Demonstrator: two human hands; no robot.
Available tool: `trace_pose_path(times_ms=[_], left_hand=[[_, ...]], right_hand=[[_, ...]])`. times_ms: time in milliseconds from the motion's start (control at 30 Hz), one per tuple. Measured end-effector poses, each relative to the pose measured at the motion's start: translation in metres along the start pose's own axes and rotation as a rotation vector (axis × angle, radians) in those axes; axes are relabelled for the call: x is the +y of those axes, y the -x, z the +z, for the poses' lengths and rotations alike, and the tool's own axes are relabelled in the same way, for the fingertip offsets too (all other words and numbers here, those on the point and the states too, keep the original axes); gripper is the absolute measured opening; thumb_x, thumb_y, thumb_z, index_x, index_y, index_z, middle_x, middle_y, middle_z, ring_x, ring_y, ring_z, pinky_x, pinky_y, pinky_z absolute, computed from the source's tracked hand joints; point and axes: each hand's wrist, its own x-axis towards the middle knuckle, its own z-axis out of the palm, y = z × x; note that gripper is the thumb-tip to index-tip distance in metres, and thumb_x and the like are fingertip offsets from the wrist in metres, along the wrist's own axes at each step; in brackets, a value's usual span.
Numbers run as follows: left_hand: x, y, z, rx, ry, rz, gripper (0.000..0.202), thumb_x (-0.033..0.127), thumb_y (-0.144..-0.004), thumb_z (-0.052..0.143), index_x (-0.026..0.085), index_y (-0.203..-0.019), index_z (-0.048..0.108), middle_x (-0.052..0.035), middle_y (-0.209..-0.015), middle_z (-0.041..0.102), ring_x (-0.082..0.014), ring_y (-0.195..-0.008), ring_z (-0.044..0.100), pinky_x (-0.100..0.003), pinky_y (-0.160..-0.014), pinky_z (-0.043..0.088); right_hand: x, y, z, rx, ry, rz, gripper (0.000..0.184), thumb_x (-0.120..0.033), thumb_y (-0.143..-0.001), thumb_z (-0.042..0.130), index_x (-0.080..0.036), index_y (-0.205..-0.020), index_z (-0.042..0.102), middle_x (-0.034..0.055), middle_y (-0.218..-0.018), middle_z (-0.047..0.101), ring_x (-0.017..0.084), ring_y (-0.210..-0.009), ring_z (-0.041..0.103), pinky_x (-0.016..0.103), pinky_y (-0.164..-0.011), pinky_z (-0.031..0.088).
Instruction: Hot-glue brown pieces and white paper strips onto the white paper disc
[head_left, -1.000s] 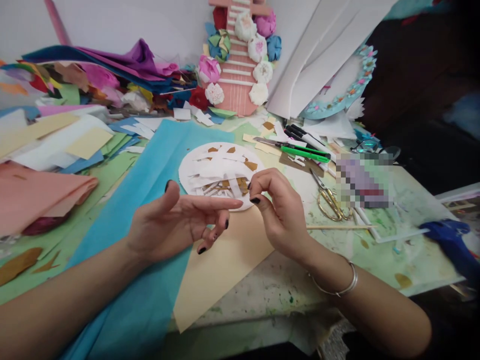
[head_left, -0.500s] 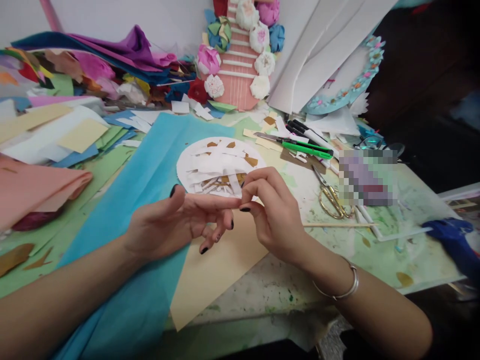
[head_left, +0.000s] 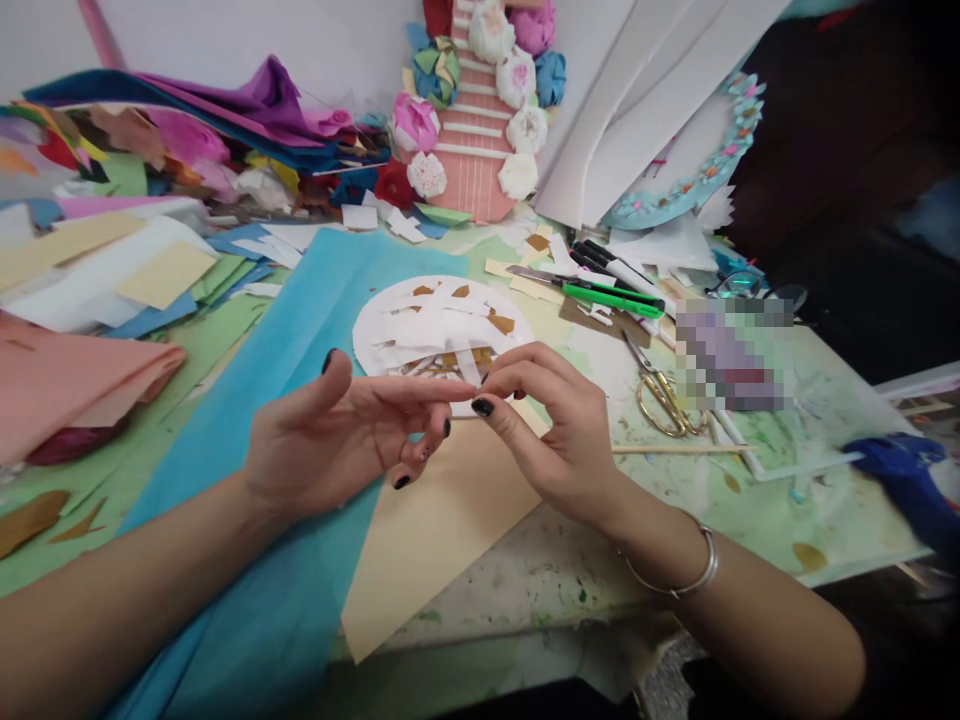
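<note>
My left hand [head_left: 330, 440] is palm up, its index finger stretched out, thumb raised and the other fingers loosely bent; it holds nothing. At the tip of that index finger, my right hand [head_left: 562, 430] closes thumb and forefinger in a pinch. Whether anything small lies between them is hidden. Just behind the hands is a white paper oval [head_left: 375, 320] with white strips and brown scraps on it. Beneath the hands lie a cream paper sheet [head_left: 442, 530] and a turquoise sheet [head_left: 247, 450].
To the right are a green utility knife [head_left: 611, 297] with its blade out, gold-handled scissors [head_left: 667, 400] and a thin wooden stick [head_left: 682, 450]. Coloured paper scraps [head_left: 165, 270] pile up at left. A pink panel with paper flowers [head_left: 480, 150] stands at the back.
My left hand has risen slightly and its lower fingers have shifted left. The right thumb has moved up a little at the left index fingertip; the pinch stays there.
</note>
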Motion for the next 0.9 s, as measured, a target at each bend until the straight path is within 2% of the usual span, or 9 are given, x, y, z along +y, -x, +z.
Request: trace_pose_path(times_ms=[133,267,400,900], left_hand=[[-0.002,0.001,-0.001,0.015,-0.109,0.045,0.066,0.065,-0.083,0.053,0.014,-0.121,0.069,-0.0114,-0.09,0.061,-0.0168,-0.071,0.052,-0.025,-0.058,0.048],[-0.006,0.003,-0.002,0.029,-0.335,0.129,0.056,0.057,-0.084,0.06,0.017,-0.123,0.068,-0.0132,-0.096,0.063,-0.02,-0.08,0.054,-0.026,-0.062,0.048],[-0.01,0.005,-0.002,0.047,-0.495,0.184,0.051,0.053,-0.085,0.061,0.023,-0.126,0.066,-0.0127,-0.096,0.065,-0.0201,-0.081,0.054,-0.025,-0.061,0.047],[-0.012,0.001,-0.002,-0.023,-0.483,0.162,0.05,0.052,-0.086,0.06,0.024,-0.128,0.064,-0.0113,-0.093,0.065,-0.0167,-0.075,0.055,-0.024,-0.059,0.048]], right_hand=[[0.0,0.0,0.002,0.004,0.021,0.021,0.011,-0.011,-0.086,0.057,-0.02,-0.079,0.058,0.0045,-0.083,0.06,0.016,-0.082,0.06,0.032,-0.072,0.051],[0.0,0.0,0.003,0.008,0.021,0.043,0.011,-0.009,-0.083,0.057,-0.019,-0.077,0.059,0.0048,-0.083,0.061,0.016,-0.081,0.061,0.031,-0.071,0.051],[0.0,-0.001,0.002,0.012,0.028,0.049,0.013,-0.008,-0.081,0.056,-0.02,-0.076,0.059,0.004,-0.083,0.062,0.015,-0.078,0.061,0.03,-0.07,0.051],[0.002,0.001,0.006,0.074,0.123,-0.055,0.013,-0.005,-0.074,0.055,-0.016,-0.067,0.057,0.0038,-0.072,0.058,0.013,-0.068,0.055,0.027,-0.061,0.046]])
